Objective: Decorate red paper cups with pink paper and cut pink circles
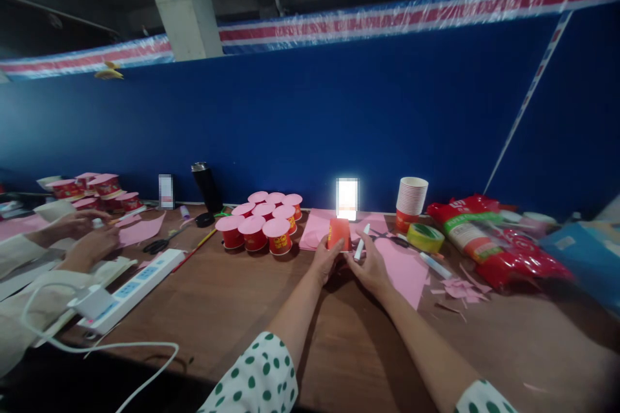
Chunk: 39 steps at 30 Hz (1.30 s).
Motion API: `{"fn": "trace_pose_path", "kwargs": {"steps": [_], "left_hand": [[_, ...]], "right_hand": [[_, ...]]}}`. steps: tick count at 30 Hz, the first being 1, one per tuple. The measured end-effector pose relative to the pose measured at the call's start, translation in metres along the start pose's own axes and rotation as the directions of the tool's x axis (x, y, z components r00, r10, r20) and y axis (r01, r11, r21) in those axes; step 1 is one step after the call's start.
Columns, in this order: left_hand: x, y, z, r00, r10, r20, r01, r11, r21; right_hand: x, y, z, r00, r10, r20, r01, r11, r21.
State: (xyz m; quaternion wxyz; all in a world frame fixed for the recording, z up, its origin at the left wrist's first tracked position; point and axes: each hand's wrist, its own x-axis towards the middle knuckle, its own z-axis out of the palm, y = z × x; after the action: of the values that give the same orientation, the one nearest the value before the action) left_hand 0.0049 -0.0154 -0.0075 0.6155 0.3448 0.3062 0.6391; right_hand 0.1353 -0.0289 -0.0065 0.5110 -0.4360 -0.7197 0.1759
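My left hand [323, 261] is closed around a small red paper cup [338, 234] with yellow lettering, raised just above the tabletop. Between the fingers of my right hand [372, 266] is a slim white pen [361, 244], tilted and close beside the cup. The right fingertips are near the cup's lower edge; whether they touch it I cannot tell. Pink paper sheets [403, 274] lie behind and to the right of my hands, with dark scissors [394, 239] on them. To the left stand several red cups topped with pink paper discs [277, 228].
Right: stacked paper cups [413, 197], yellow-green tape [425, 238], pink scraps [464, 290], a red-green plastic bag [477, 232]. A lit phone [347, 200] leans on the blue partition [300, 122]. Left: a black flask [206, 188], power strip [140, 287], and a co-worker's hands [90, 242].
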Motion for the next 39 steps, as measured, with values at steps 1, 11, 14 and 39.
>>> {"fn": "trace_pose_path", "kwargs": {"steps": [1, 11, 14, 39], "left_hand": [[-0.0001, 0.0001, 0.0, 1.0, -0.001, 0.0, 0.001, 1.0, 0.001], [0.0004, -0.0002, -0.0009, 1.0, 0.004, -0.007, -0.004, 1.0, 0.006], [0.0013, -0.0012, -0.0015, 1.0, 0.011, -0.004, -0.011, 1.0, 0.001], [0.0001, -0.0002, -0.0003, 1.0, 0.001, -0.005, -0.001, 1.0, -0.007]], "right_hand": [[0.0, 0.0002, 0.0001, 1.0, 0.003, 0.003, -0.003, 1.0, 0.0], [-0.0003, 0.0007, 0.0003, 1.0, 0.002, -0.001, -0.002, 1.0, 0.004], [0.0, 0.0007, 0.0002, 1.0, 0.003, 0.003, -0.003, 1.0, 0.007], [0.0005, 0.0005, -0.0002, 1.0, -0.018, -0.012, 0.018, 0.999, -0.027]]}}
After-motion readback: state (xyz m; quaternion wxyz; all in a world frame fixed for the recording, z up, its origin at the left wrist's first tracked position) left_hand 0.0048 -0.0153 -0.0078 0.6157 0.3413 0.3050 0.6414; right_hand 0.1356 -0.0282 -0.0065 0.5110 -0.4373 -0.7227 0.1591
